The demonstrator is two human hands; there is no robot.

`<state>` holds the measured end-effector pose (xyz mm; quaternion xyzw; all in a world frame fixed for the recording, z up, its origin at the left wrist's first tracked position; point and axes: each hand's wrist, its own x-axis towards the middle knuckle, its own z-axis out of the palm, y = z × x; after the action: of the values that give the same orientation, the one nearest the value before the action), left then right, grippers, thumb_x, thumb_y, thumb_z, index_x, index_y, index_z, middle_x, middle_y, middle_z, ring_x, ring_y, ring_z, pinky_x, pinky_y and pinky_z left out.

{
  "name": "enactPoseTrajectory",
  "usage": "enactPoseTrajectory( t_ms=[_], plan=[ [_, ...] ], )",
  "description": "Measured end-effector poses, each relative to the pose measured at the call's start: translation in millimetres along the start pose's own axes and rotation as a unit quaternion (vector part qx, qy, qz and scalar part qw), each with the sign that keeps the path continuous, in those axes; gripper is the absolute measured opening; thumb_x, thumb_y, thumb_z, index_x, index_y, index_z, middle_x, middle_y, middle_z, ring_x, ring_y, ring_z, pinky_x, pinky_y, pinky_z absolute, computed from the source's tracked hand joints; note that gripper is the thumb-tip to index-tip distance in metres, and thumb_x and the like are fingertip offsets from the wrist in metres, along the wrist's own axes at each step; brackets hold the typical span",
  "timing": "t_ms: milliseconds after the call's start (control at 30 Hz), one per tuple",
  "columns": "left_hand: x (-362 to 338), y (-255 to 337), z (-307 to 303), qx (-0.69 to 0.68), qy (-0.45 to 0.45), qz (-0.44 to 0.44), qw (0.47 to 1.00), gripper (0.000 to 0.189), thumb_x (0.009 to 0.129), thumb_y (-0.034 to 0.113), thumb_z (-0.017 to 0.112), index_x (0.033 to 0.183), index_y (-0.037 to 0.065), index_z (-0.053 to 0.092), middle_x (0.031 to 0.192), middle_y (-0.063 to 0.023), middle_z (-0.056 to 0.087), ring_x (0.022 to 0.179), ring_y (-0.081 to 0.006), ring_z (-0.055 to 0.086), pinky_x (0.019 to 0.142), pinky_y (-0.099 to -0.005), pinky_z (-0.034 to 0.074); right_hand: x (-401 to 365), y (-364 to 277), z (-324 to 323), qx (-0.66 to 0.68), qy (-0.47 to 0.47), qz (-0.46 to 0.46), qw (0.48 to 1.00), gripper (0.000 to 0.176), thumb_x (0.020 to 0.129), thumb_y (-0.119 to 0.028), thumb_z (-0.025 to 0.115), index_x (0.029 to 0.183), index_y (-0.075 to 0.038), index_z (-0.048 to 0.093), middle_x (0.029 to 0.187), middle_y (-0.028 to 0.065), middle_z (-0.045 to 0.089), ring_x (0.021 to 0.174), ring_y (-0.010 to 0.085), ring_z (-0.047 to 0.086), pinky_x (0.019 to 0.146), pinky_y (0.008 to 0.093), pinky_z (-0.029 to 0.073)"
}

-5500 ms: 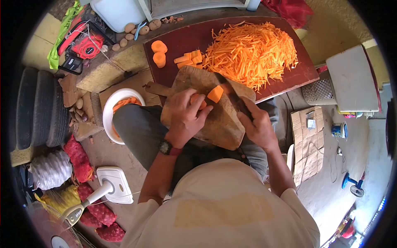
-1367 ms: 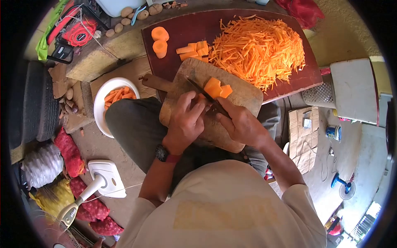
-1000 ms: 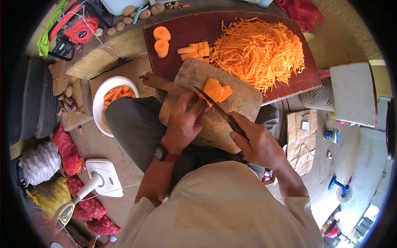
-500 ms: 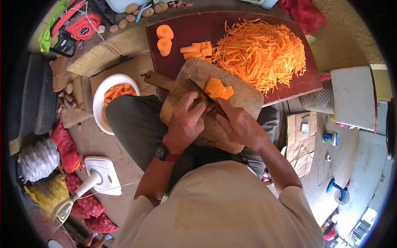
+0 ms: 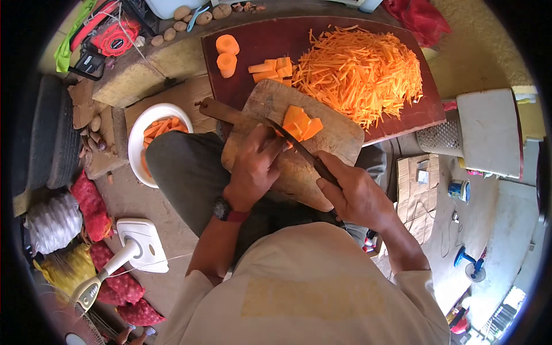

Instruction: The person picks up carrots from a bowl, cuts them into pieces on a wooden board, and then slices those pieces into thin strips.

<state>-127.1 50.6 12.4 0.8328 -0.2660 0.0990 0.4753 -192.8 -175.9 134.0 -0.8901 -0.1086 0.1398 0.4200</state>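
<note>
My right hand (image 5: 356, 190) grips the dark handle of a knife (image 5: 301, 149), its blade slanting up and left across a wooden cutting board (image 5: 339, 129) on my lap. Curled against the blade, my left hand (image 5: 256, 169) pins a small piece of carrot, mostly hidden under the fingers. Thick orange carrot slices (image 5: 301, 123) lie on the board just beyond the blade. Behind the board, a dark red table (image 5: 247, 43) bears a big heap of carrot strips (image 5: 362, 75), some carrot blocks (image 5: 270, 70) and two stubby carrot chunks (image 5: 227, 63).
A white basin (image 5: 135, 132) with carrot pieces stands on the floor by my left knee. Further left are a white fan base (image 5: 146, 244), red net sacks (image 5: 92, 207) and tyres (image 5: 63, 132). To the right are flattened cardboard (image 5: 414, 201) and a perforated basket (image 5: 441, 137).
My right hand has moved right and down, drawing the knife back. The slices on the board have shifted slightly and lie more spread apart. My left hand stays near the blade.
</note>
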Motion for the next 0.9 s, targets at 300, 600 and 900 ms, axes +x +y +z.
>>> enactPoseTrajectory(
  t_ms=[300,600,900],
  plan=[
    [6,7,-6,0.006,0.024,0.035,0.999,0.046,0.075,-0.016,0.069,0.118,0.0,0.078,0.11,-0.0195,0.064,0.104,-0.0432,0.069,0.106,-0.0507,0.058,15,7,13,-0.036,-0.021,-0.007,0.999,0.054,0.105,-0.009,0.066,0.155,0.002,0.046,0.107,0.033,0.072,0.1,0.0542,0.072,0.082,0.0564,0.057],
    [3,6,-2,0.016,0.024,0.034,0.999,0.03,0.081,-0.016,0.07,0.106,0.0,0.075,0.109,-0.0178,0.065,0.103,-0.0423,0.069,0.113,-0.0552,0.055,43,47,42,-0.035,0.033,-0.053,0.997,0.047,0.106,-0.009,0.067,0.149,0.004,0.054,0.115,0.0321,0.074,0.104,0.0524,0.072,0.086,0.0527,0.058],
    [0,3,-3,0.016,0.035,0.037,0.999,0.046,0.075,-0.017,0.068,0.117,0.001,0.077,0.11,-0.0178,0.066,0.1,-0.0404,0.071,0.085,-0.0478,0.058,4,4,11,0.009,0.055,-0.042,0.998,0.047,0.105,-0.011,0.069,0.146,0.006,0.056,0.105,0.0294,0.073,0.094,0.0503,0.074,0.079,0.0463,0.058]
  ],
)
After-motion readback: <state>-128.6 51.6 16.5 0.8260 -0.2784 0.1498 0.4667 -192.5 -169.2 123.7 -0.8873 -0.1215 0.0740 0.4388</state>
